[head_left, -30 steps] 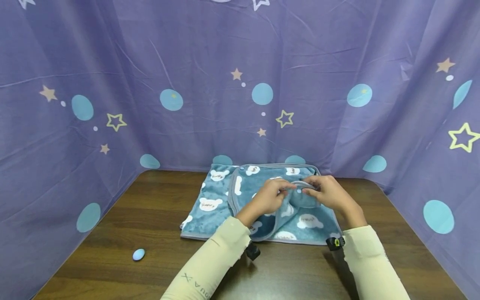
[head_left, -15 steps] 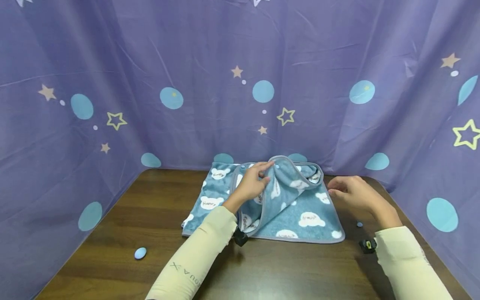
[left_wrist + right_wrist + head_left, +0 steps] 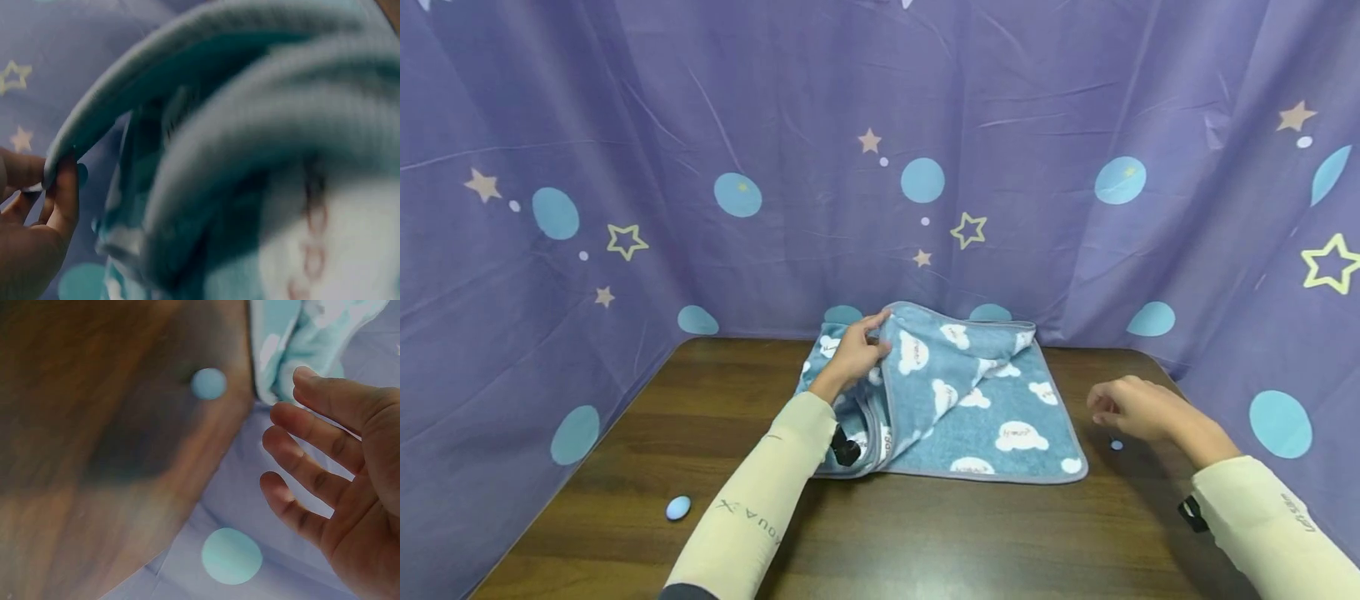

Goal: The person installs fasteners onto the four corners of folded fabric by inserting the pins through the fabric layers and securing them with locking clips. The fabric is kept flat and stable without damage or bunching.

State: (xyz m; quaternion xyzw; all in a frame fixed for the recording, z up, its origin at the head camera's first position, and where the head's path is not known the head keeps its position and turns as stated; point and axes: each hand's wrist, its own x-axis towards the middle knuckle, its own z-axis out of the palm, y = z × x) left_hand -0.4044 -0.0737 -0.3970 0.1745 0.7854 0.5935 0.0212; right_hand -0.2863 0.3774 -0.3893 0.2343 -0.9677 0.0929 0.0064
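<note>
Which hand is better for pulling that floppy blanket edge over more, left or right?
Probably the left hand: its fingers pinch the lifted edge of the blanket. The right hand is empty and apart from the blanket, off to its right.

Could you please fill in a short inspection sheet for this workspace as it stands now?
Surface: brown wood-grain table, reflecting light near its front edge.
Job's things: teal blanket with white bear-shaped prints and grey edging, partly folded, one edge lifted.
Clutter: one small light-blue oval object left of the blanket, another small blue object right of it.
Hands: left hand pinches the lifted blanket edge; right hand holds nothing, apart from the blanket, fingers relaxed.
Cables: nothing seen.
Surroundings: purple curtain with stars and blue ovals, behind the table and at both sides.
</note>
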